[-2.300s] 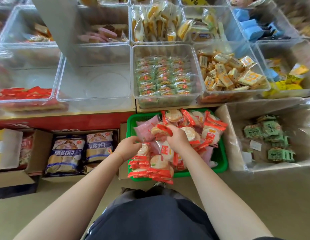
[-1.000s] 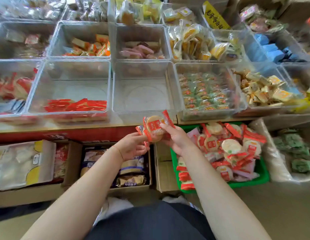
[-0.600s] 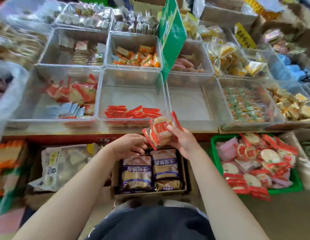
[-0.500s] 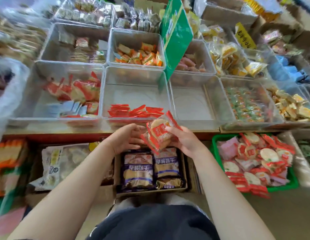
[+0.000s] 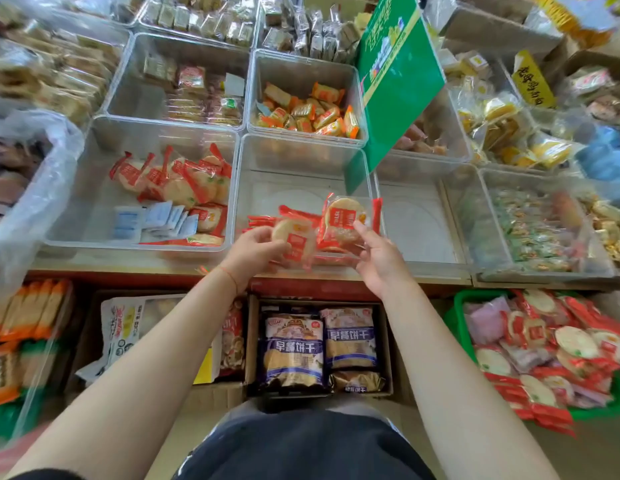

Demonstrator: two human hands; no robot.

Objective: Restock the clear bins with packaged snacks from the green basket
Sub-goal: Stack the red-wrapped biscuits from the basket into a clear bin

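Reaching forward over the counter (image 5: 94,263), both forearms stretch toward the middle clear bin (image 5: 301,157). The left hand (image 5: 254,252) has its grip pinched on one round cracker pack (image 5: 294,239), red label end pointing down toward the person. The right hand (image 5: 379,259) is palm up, fingertips grasping a second pack (image 5: 346,220) tilted upright, long axis roughly sideways with red ends left and right. Green basket (image 5: 457,327) of more packs sits low at far right.
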